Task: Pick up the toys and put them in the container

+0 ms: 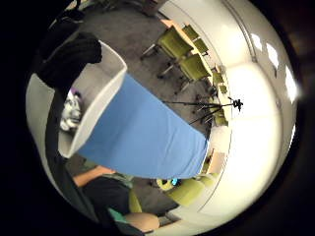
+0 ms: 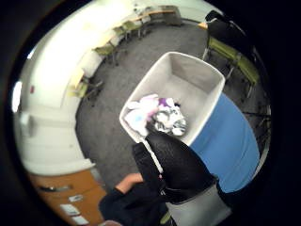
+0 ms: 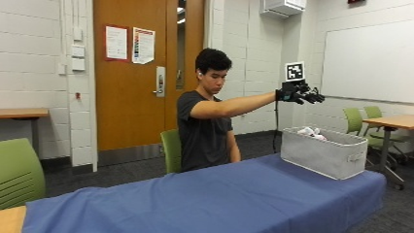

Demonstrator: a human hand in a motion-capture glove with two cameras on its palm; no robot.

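Gloved right hand (image 3: 299,93) open above grey container (image 3: 322,154), toys (image 2: 157,115) inside

Matt grey fabric container (image 3: 321,154) — smooth blue tablecloth (image 3: 213,199).

Most of the toys (image 3: 311,131) behind the container (image 3: 323,154) wall; gloved fingers' curl too small to judge.
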